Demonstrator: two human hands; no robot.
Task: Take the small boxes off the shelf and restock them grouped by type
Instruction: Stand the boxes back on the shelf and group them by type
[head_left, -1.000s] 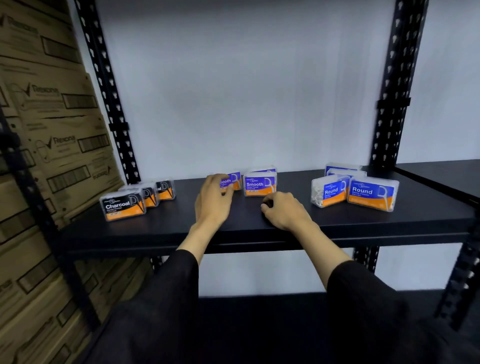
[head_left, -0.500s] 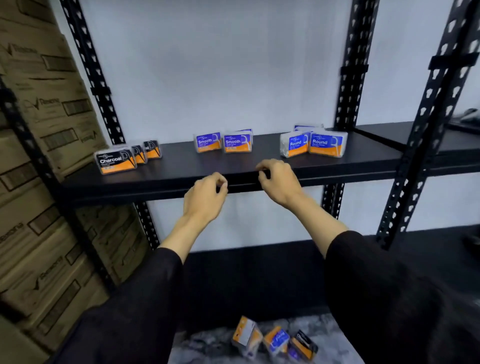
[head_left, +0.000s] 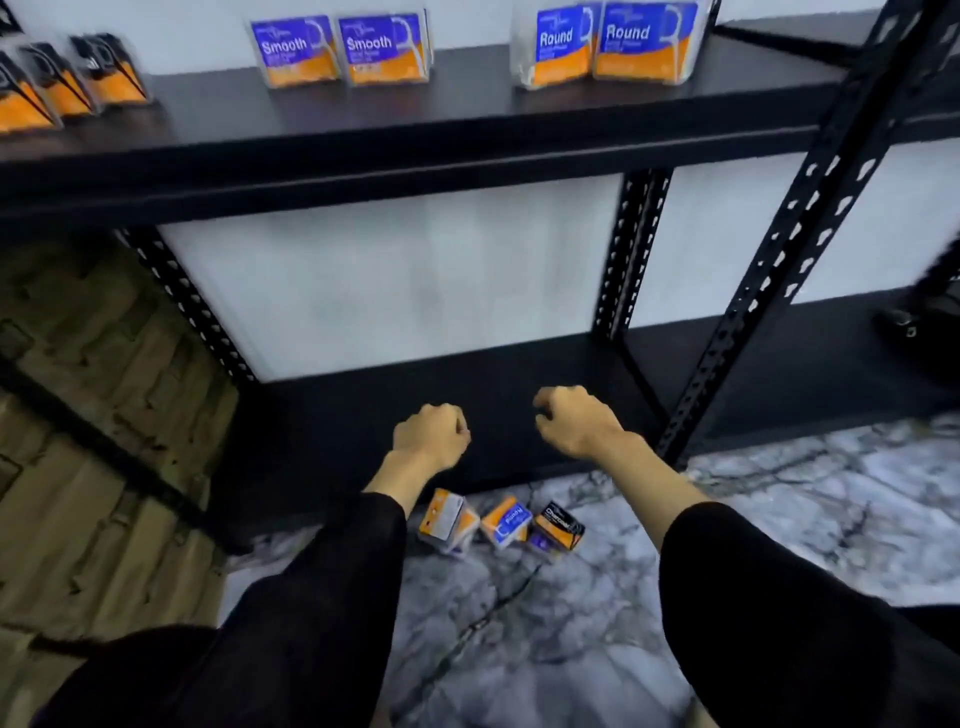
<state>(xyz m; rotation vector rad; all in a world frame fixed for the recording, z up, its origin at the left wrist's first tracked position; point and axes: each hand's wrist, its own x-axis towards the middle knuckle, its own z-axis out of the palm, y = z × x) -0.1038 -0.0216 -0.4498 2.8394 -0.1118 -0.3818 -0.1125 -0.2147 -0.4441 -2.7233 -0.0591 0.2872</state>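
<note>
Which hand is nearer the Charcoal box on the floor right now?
Right, though only slightly. The right hand hangs above the Charcoal box, a little to its right; the left hand is above and farther to its left. Neither touches it.

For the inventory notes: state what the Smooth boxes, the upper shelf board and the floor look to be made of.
Smooth boxes: seemingly clear glossy plastic with printed blue-orange labels; the edges look see-through.
Upper shelf board: matte black, probably painted metal or laminate; which one is unclear.
Floor: grey-white veined, marble or marble-look tile.
</note>
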